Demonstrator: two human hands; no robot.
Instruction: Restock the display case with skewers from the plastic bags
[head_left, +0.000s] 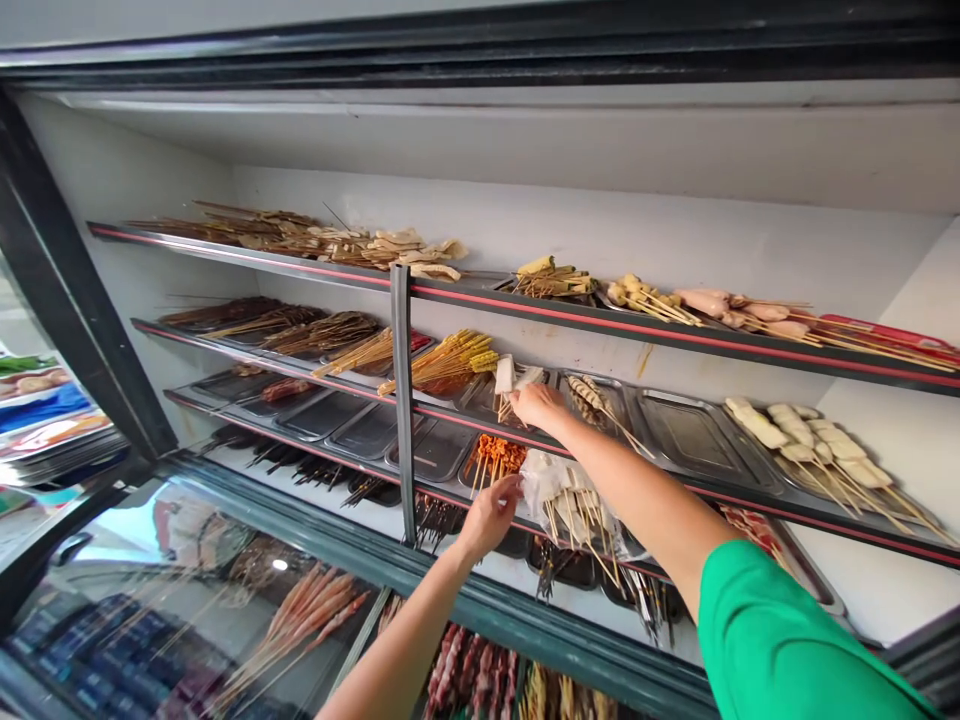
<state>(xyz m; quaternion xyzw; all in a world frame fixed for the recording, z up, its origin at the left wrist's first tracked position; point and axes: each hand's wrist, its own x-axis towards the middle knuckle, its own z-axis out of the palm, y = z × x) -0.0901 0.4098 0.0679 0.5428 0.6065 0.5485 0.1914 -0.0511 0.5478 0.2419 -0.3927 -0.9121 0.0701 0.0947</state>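
White flat pieces on thin wooden skewers (511, 378) sit at the front of a metal tray on the second shelf from the top, just right of the grey vertical post (402, 400). The right hand (535, 405) reaches to them with the arm extended from a green sleeve (780, 650); its fingers are curled around the skewer sticks just below the white pieces, gripping them.

Below, the left hand (491, 512) is raised to the front edge of the third shelf. Its fingers pinch the edge of a clear plastic bag (551, 480) that holds a bundle of pale skewers (577, 515). The bag rests at the shelf edge beside a tray of orange-coated skewers (499, 455).

Adjacent items on the second shelf: yellow skewers (457, 358) to the left of the right hand, an empty steel tray (694, 435) to the right, then pale oblong skewered pieces (810, 445) further right. The top shelf (570, 315) has a red front strip and carries beige, yellow and pink skewered items. Empty dark trays (352, 425) occupy the left part of the third shelf. A glass sliding lid (187, 590) at lower left covers reddish skewers (307, 615) in the bottom compartment.
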